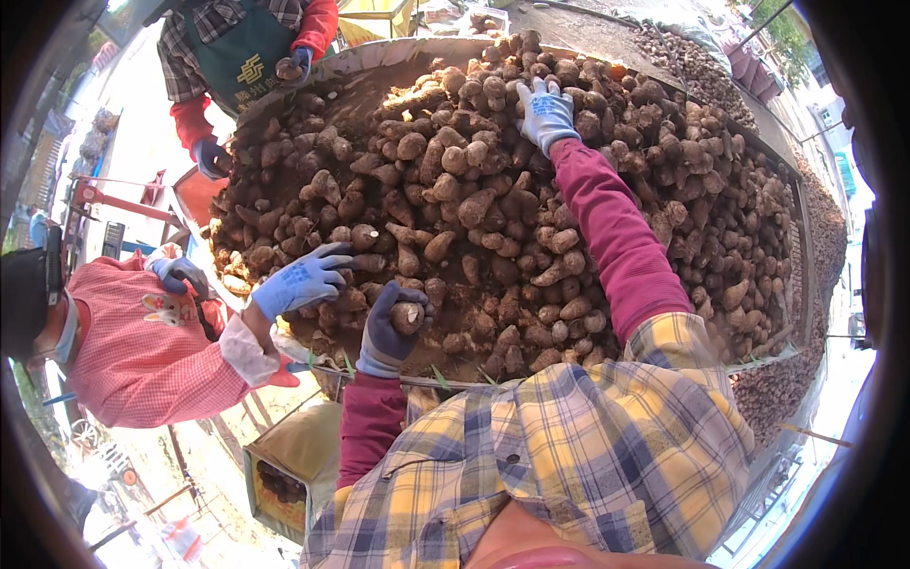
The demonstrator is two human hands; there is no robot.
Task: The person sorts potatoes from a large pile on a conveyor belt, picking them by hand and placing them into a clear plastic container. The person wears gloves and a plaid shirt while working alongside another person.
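My left hand (392, 334), in a blue coated work glove, is closed around a round brown taro corm (407, 318) with a pale patch on it. It is above the near edge of a large heap of taro corms (455, 192). At the far side of the heap, my outstretched right hand (547, 110), also gloved, rests palm down with its fingers spread over several corms. I see no corm held in it, though its underside is hidden. The heap lies on a wide raised table with a pale rim (398, 48).
To my left, a co-worker's gloved hand (302, 281) reaches over the heap close to my left hand. Another co-worker across the table holds a corm (288, 69). A yellow-topped container (298, 441) stands below the near edge. More corms (693, 67) lie beyond the table.
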